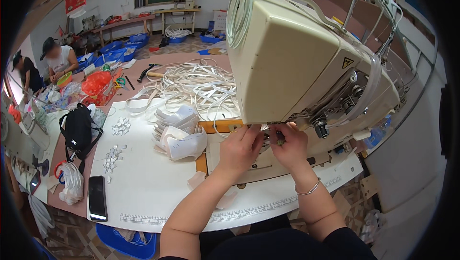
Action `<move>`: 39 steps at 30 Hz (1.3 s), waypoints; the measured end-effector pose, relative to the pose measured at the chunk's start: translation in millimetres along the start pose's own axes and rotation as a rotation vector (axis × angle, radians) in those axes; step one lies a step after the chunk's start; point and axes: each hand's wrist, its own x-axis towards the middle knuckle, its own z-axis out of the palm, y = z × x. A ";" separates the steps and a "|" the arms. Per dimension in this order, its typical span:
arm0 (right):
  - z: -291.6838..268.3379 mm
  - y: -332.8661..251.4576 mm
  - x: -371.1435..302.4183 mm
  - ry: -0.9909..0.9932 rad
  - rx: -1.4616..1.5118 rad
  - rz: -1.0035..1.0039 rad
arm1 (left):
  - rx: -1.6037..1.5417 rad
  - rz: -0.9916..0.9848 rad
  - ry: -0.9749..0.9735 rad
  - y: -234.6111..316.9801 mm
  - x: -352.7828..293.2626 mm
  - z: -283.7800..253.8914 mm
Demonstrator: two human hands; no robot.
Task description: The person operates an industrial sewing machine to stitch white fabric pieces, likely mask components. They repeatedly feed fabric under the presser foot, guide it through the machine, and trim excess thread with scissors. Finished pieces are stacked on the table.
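Note:
A large cream sewing machine [287,54] stands before me, its head overhanging both hands. Under it, my left hand [240,149] is closed, thumb and fingers pinched together close to the needle area. Opposite it, my right hand [291,146] is closed too, its fingertips bent inward. A small whitish bit shows between the two sets of fingertips; its kind is too small to tell, and the machine head partly hides it. Left of my left hand lies a stack of white curved fabric pieces [184,138]. A pale fabric scrap [196,180] rests by my left forearm.
White tape [196,85] lies in a tangled heap behind the stack. Small white folded tabs [112,158], a black phone [97,197] and a black bag [79,130] are at the left. A printed ruler [191,219] follows the table's front edge. Two people sit far left.

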 end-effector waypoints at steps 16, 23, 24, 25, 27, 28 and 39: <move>-4.7 1.3 -0.7 -0.114 0.040 0.184 | 0.094 0.063 -0.008 -1.1 -0.7 -2.4; -5.4 0.6 0.6 -0.209 0.042 0.375 | 0.038 0.047 -0.024 -1.1 1.2 -3.9; -5.5 0.1 1.0 -0.213 0.041 0.382 | 0.033 0.043 -0.026 -0.6 1.2 -4.0; -5.7 -0.5 1.4 -0.217 0.042 0.388 | 0.028 0.038 -0.027 0.1 1.0 -4.0; -6.0 -3.1 4.0 -0.198 0.054 0.328 | 0.029 0.031 -0.029 -0.1 2.3 -4.8; -6.0 -4.2 4.9 -0.189 0.061 0.298 | 0.033 0.027 -0.032 -0.2 2.1 -5.4; 0.6 7.0 -4.1 -0.094 0.078 0.286 | 0.060 0.003 -0.066 2.3 6.9 -11.8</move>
